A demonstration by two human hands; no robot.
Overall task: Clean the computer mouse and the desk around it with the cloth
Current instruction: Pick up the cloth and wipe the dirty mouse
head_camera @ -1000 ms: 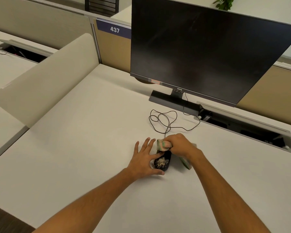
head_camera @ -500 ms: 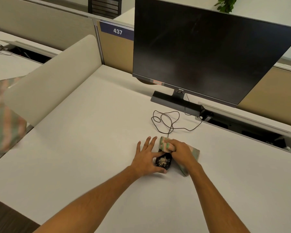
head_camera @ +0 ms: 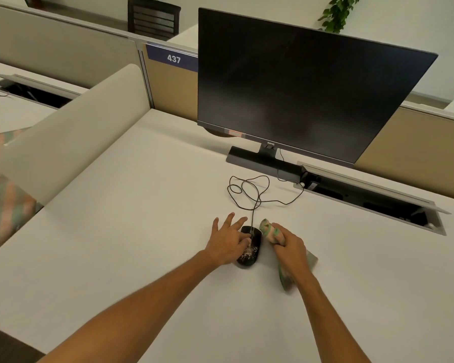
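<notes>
A black wired computer mouse [head_camera: 251,250] lies on the white desk [head_camera: 131,231], with pale crumbs on its rear half. My left hand [head_camera: 227,243] rests on the mouse's left side, fingers spread, holding it down. My right hand [head_camera: 288,248] is just right of the mouse, closed around a bunched green-and-pink striped cloth [head_camera: 271,231]. A loose end of the cloth trails on the desk under my wrist. The bunched end sits beside the mouse's front right corner.
The mouse cable [head_camera: 249,191] loops toward the black monitor [head_camera: 307,85] and its base [head_camera: 260,161]. An open cable tray [head_camera: 372,195] runs along the back right. A curved divider panel [head_camera: 71,132] stands at the left. Blurred striped fabric [head_camera: 3,189] shows at the left edge.
My right hand has moved the cloth off the top of the mouse to its right side. The front of the mouse now shows. My left hand has stayed on the mouse.
</notes>
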